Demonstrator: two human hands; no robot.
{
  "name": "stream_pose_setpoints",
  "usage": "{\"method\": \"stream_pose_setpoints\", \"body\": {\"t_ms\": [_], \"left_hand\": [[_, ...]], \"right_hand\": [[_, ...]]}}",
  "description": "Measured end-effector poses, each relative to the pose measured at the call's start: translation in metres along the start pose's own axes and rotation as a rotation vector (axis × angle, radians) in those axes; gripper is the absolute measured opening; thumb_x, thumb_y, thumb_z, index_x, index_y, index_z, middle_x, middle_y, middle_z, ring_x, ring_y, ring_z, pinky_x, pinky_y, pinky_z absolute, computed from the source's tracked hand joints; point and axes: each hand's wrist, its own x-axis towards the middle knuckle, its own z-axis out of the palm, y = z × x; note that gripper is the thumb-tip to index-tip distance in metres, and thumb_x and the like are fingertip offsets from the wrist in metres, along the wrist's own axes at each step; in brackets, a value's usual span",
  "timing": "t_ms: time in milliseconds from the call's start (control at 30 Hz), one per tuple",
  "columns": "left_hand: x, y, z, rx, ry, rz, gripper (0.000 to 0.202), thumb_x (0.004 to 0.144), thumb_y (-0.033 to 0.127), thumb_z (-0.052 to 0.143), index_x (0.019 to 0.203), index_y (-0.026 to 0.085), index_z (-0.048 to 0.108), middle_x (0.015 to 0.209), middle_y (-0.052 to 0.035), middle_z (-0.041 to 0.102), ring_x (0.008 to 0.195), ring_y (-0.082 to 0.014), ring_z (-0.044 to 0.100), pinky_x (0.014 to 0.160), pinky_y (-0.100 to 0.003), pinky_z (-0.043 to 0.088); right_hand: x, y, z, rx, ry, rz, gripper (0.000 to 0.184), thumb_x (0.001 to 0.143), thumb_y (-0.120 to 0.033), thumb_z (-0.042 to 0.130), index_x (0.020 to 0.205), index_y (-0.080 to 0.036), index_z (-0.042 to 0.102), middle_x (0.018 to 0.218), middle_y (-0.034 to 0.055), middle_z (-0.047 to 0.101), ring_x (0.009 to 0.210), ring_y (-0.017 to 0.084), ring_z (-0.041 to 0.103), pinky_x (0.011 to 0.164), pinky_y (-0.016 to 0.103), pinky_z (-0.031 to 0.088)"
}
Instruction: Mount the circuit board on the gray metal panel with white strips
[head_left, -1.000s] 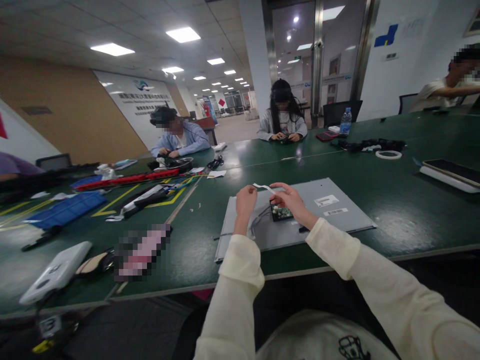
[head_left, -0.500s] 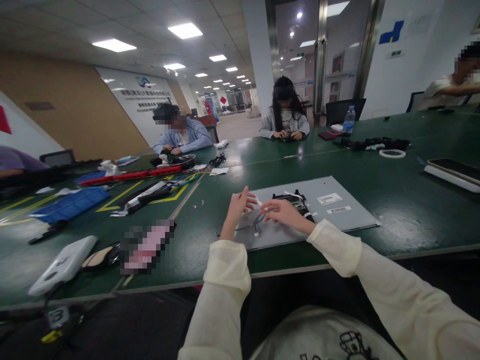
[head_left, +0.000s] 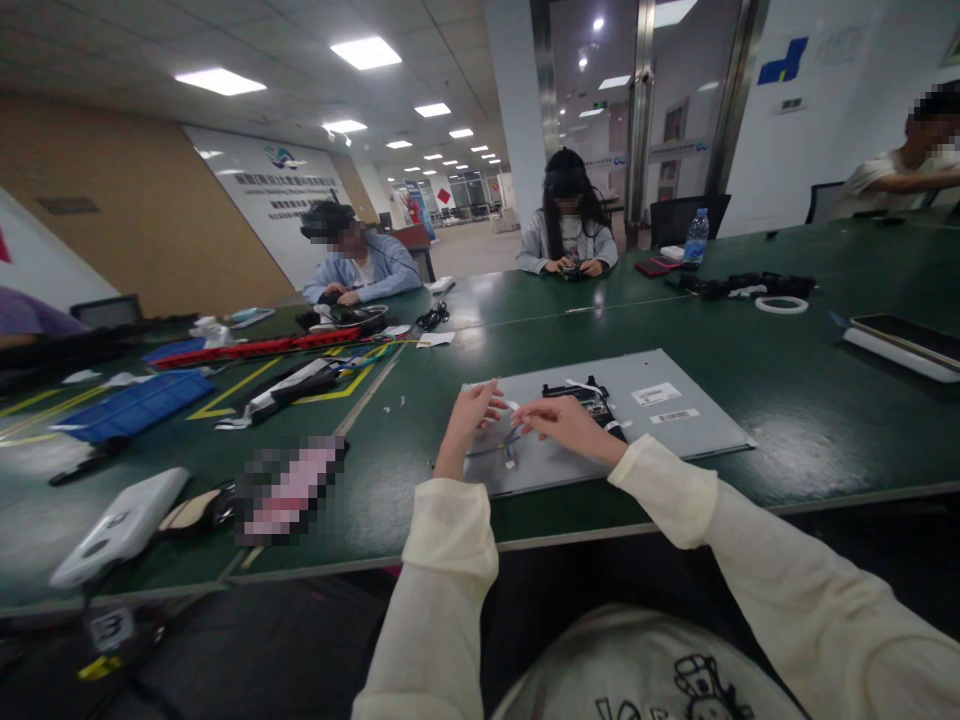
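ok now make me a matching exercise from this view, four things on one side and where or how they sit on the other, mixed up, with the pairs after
1. grey panel
2. blue bin
3. water bottle
4. white ring

a. standing upright
b. at the left of the picture, on the table
c. lying flat at the right, clear of the hands
d. beneath the left hand and right hand

Pairs: 1-d, 2-b, 3-a, 4-c
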Motion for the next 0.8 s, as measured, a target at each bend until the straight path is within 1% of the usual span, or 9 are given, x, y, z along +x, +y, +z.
{"method": "stream_pose_setpoints", "body": {"t_ms": [100, 133, 200, 300, 367, 500, 600, 700, 800], "left_hand": [[-0.003, 0.004, 0.001, -0.053, -0.146, -0.085, 0.058, 0.079, 0.067, 0.052, 0.09, 0.012, 0.067, 0.073, -0.0085, 0.067, 0.049, -0.0091, 0.054, 0.039, -0.018, 0.021], [-0.004, 0.005, 0.002, -0.07, -0.178, -0.101, 0.058, 0.078, 0.066, 0.054, 0.091, 0.012, 0.068, 0.073, -0.0086, 0.068, 0.048, -0.0087, 0.053, 0.039, -0.018, 0.019], [-0.005, 0.007, 0.002, -0.103, -0.204, -0.09, 0.051, 0.075, 0.06, 0.063, 0.09, 0.012, 0.07, 0.077, -0.0085, 0.069, 0.049, -0.0076, 0.052, 0.039, -0.018, 0.019], [-0.004, 0.006, 0.002, -0.155, -0.187, -0.025, 0.036, 0.065, 0.043, 0.075, 0.084, 0.013, 0.07, 0.086, -0.0079, 0.071, 0.057, -0.0081, 0.057, 0.044, -0.017, 0.029], [-0.004, 0.004, 0.0, -0.194, -0.175, -0.013, 0.032, 0.061, 0.036, 0.078, 0.083, 0.014, 0.071, 0.088, -0.0078, 0.071, 0.065, -0.0102, 0.061, 0.049, -0.018, 0.036], [-0.003, 0.002, -0.001, -0.232, -0.19, -0.05, 0.038, 0.06, 0.031, 0.08, 0.093, 0.014, 0.071, 0.096, -0.0109, 0.072, 0.072, -0.0132, 0.064, 0.057, -0.021, 0.043], [-0.002, 0.0, 0.001, -0.223, -0.199, -0.034, 0.038, 0.059, 0.029, 0.079, 0.092, 0.014, 0.07, 0.097, -0.0117, 0.073, 0.074, -0.0148, 0.066, 0.06, -0.022, 0.045], [0.001, -0.003, 0.006, -0.147, -0.129, 0.048, 0.032, 0.061, 0.032, 0.076, 0.087, 0.015, 0.068, 0.092, -0.0095, 0.074, 0.076, -0.017, 0.067, 0.06, -0.023, 0.046], [0.004, -0.008, 0.012, 0.031, -0.073, 0.237, 0.022, 0.066, 0.032, 0.07, 0.081, 0.016, 0.067, 0.082, -0.0065, 0.074, 0.074, -0.0175, 0.067, 0.065, -0.026, 0.048]], "right_hand": [[-0.001, -0.003, 0.001, -0.045, -0.01, -0.045, 0.026, 0.089, -0.026, 0.053, 0.104, -0.015, 0.071, 0.1, 0.0071, 0.073, 0.084, 0.017, 0.069, 0.065, 0.023, 0.051], [-0.001, -0.003, 0.001, -0.067, -0.01, -0.057, 0.026, 0.089, -0.026, 0.053, 0.103, -0.015, 0.072, 0.099, 0.007, 0.073, 0.084, 0.017, 0.069, 0.067, 0.024, 0.051], [-0.002, -0.002, 0.002, -0.106, -0.014, -0.076, 0.025, 0.089, -0.024, 0.053, 0.103, -0.014, 0.072, 0.098, 0.0066, 0.073, 0.085, 0.016, 0.069, 0.07, 0.025, 0.052], [-0.003, 0.002, 0.002, -0.149, -0.014, -0.084, 0.027, 0.09, -0.023, 0.051, 0.106, -0.015, 0.071, 0.099, 0.0062, 0.073, 0.086, 0.017, 0.069, 0.073, 0.026, 0.052], [-0.003, 0.005, 0.001, -0.196, -0.007, -0.088, 0.028, 0.091, -0.023, 0.051, 0.11, -0.016, 0.071, 0.099, 0.0055, 0.074, 0.085, 0.016, 0.069, 0.074, 0.025, 0.051], [-0.003, 0.007, -0.001, -0.378, 0.003, -0.123, 0.028, 0.093, -0.024, 0.051, 0.112, -0.018, 0.071, 0.096, 0.0041, 0.074, 0.081, 0.015, 0.068, 0.077, 0.024, 0.048], [-0.005, 0.006, -0.001, -0.538, 0.0, -0.144, 0.028, 0.095, -0.026, 0.05, 0.113, -0.02, 0.07, 0.098, 0.0048, 0.074, 0.081, 0.015, 0.067, 0.077, 0.024, 0.045], [-0.008, 0.005, 0.001, -0.715, 0.02, -0.197, 0.027, 0.095, -0.024, 0.051, 0.112, -0.021, 0.071, 0.098, 0.0061, 0.072, 0.084, 0.015, 0.064, 0.078, 0.024, 0.044], [-0.01, 0.004, 0.003, -0.874, 0.071, -0.299, 0.024, 0.095, -0.024, 0.052, 0.107, -0.019, 0.072, 0.108, 0.0098, 0.066, 0.096, 0.017, 0.06, 0.082, 0.026, 0.045]]}}
